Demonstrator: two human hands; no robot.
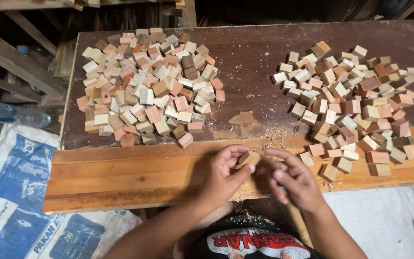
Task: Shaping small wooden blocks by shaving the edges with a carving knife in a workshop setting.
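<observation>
Head view, looking down over my two hands at the near edge of the surface (pixel 120 172). My left hand (pixel 226 175) has its fingers (pixel 233 152) curled shut around a small wooden block (pixel 249 157), the thumb pressing it from below and the block showing just past the fingertips. My right hand (pixel 295 180) sits just beside it; its fingers (pixel 280 154) are bent inward with the tips touching or nearly touching the same block, and I cannot tell whether they pinch a tool or the block itself, since that side is in shadow. The block thus lies between the two sets of fingers, above the front plank of the surface and close to my body.

Beyond the left fingers, well apart, a dense heap of wooden blocks (pixel 149 86) in pale, tan and reddish tones covers the dark back panel of the surface. Beyond and outward of the right fingers, a looser heap of similar blocks (pixel 355 105) spreads over the dark panel and spills onto the lighter plank; its nearest pieces lie near the right knuckles. Fine wood shavings (pixel 269 139) are scattered just ahead of both sets of fingertips, between the two heaps.

Far outward of the left hand, off the surface, a clear plastic bottle (pixel 13 114) lies on its side above a printed blue and white sack (pixel 15 201) spread on the floor
</observation>
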